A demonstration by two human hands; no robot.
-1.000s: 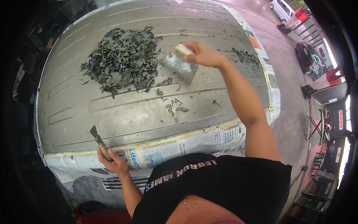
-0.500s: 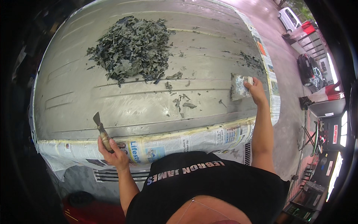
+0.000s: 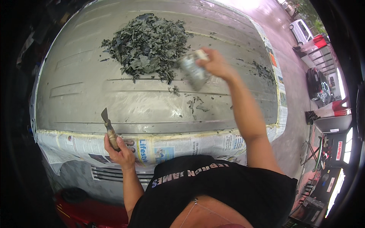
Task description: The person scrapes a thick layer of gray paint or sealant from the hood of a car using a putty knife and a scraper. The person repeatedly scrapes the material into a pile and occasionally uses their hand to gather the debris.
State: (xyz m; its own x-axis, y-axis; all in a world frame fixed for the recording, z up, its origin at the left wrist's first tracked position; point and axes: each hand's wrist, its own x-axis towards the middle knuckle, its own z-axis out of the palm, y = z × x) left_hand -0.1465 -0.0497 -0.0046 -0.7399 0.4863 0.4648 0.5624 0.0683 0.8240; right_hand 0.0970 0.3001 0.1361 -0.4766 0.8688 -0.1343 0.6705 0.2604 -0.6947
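Observation:
My left hand [image 3: 122, 155], at the near left edge of a vehicle's roof [image 3: 91, 110], is closed round the worn handle of a putty knife [image 3: 107, 123], its blade pointing up and away. My right hand [image 3: 217, 65], blurred by motion, grips a wide, flat, grey-smeared scraper [image 3: 194, 73] by its pale upper edge. That scraper is beside the right side of a heap of peeled paint flakes [image 3: 150, 47]; whether it touches the roof cannot be made out. Loose flakes [image 3: 195, 102] lie scattered just nearer to me.
Taped newspaper [image 3: 182, 146] covers the roof's near and right edges. More flakes [image 3: 262, 70] lie near the right edge. A red car [image 3: 87, 209] is at the lower left. Red and white barriers [image 3: 330, 109], a dark car [image 3: 316, 84] and a white van [image 3: 301, 31] stand to the right.
My right hand has swept the scraper leftward from the roof's right side to beside the heap. My left hand still holds the putty knife in nearly the same place. The view has shifted slightly.

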